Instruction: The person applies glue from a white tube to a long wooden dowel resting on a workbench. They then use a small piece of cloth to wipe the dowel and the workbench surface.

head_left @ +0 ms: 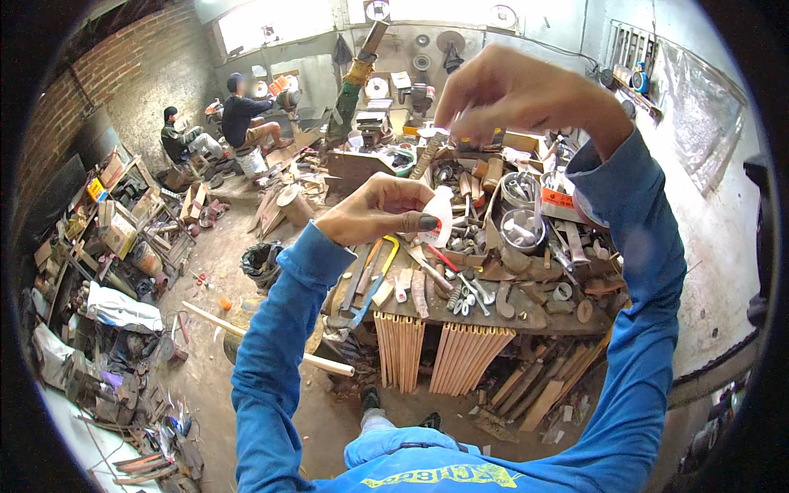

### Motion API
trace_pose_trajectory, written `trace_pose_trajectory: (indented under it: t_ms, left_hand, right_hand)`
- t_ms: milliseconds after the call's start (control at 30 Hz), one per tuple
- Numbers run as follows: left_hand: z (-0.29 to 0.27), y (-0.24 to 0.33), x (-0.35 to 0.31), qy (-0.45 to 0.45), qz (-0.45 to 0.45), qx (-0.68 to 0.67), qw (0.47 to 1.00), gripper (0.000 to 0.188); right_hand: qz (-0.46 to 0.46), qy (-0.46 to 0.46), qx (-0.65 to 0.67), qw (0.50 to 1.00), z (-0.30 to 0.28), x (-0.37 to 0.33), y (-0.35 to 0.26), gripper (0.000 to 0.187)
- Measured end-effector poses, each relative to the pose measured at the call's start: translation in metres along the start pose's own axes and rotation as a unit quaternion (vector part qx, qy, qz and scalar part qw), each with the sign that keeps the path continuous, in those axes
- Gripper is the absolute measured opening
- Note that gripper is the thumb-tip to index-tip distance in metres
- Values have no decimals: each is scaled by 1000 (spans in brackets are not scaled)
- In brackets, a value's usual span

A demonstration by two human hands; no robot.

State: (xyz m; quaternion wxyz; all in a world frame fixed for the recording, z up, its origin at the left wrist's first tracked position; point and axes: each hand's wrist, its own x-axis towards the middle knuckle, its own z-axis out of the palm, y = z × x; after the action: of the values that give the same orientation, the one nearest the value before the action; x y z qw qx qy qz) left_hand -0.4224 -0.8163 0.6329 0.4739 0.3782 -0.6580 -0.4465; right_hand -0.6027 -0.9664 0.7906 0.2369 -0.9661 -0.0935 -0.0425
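Note:
My left hand (382, 209) pinches a small white plastic bottle (441, 215) with red print, thumb in front and fingers behind. The bottle stands nearly upright above the workbench (526, 306). Up and to the right of it, my right hand (526, 99) is raised with the fingers bent together and smeared by motion. Something small and whitish shows by its fingertips; its kind is too blurred to tell. Below the bottle, a hacksaw (376, 283) with a blue and yellow frame and several spanners lie on the bench.
Metal bowls (523, 228) of hardware crowd the bench's right side. Bundled wooden strips (472, 357) lean under its front edge. A pale pole (271, 338) juts out at the left. Two people (245, 115) sit at machines far left. Cluttered shelving (123, 222) lines the left wall.

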Motion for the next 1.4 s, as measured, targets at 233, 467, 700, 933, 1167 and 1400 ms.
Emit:
trace_pose_trajectory:
  t_ms: [233,467,700,933,1167,1400]
  left_hand:
    - [-42,-44,-32,72,8,1,997,27]
    - [-128,-128,-55,106,-73,65,990,36]
    - [-192,-303,-63,177,-113,167,963,30]
    - [-166,-504,-75,280,-239,214,905,27]
    - [-148,-547,-85,325,-256,287,864,27]
    - [-193,-509,-65,354,-186,304,865,29]
  right_hand:
    - [24,171,-103,980,129,-25,170,18]
    - [419,198,2,886,519,-35,313,13]
    - [503,289,-13,815,549,19,339,19]
    - [544,332,87,765,515,54,344,26]
    - [509,357,72,779,527,135,515,27]
    - [775,407,107,472,565,208,582,32]
